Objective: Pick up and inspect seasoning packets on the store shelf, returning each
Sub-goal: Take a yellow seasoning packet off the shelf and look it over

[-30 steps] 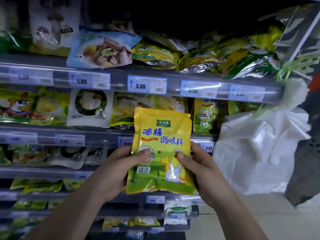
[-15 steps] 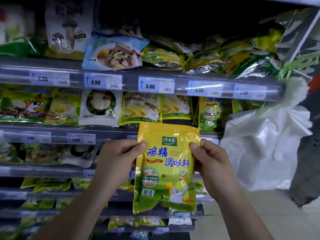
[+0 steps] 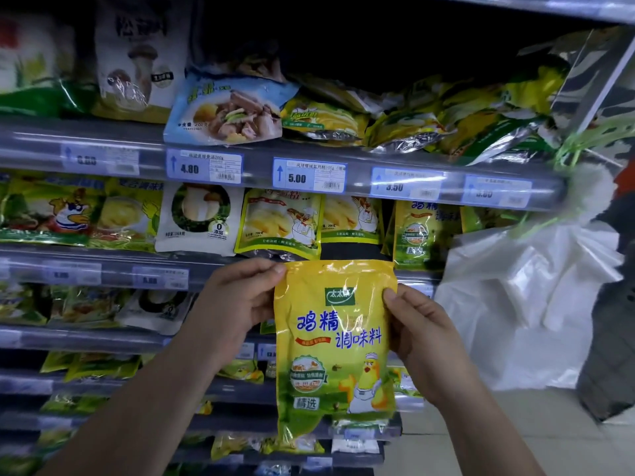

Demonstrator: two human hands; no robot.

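The left grip [image 3: 240, 300], a bare hand, pinched the upper left corner of the yellow seasoning packet [image 3: 336, 341], thumb on the front and fingers curled behind. The right grip [image 3: 422, 331] pinched the packet's right edge a little lower, thumb on the printed face. Held between the two, the packet hung upright in the air in front of the store shelf [image 3: 257, 168]. Its front faced the camera, showing a green logo, blue characters and a cartoon chicken in a chef's hat.

Its top edge came just below a row of yellow chef packets [image 3: 280, 223] that stood on the shelf behind, with a dark gap [image 3: 354, 250] directly above it. A white mushroom packet [image 3: 197, 218] stood left of that row. On the level above lay a pale blue packet [image 3: 226, 111] picturing a meat dish, beside a loose heap of yellow and green pouches [image 3: 429, 128].

Clear rails ran along each shelf front and carried blue price tags; one read 4.00 [image 3: 204, 168] and the next 5.00 [image 3: 309, 176], while the others were blurred. More shelves of yellow packets stepped down below the hands.

At the right end of the shelving hung a crumpled white plastic bag [image 3: 522, 304]. Pale floor [image 3: 481, 441] showed under it. The aisle was dim, and the recess over the top shelf was almost black.
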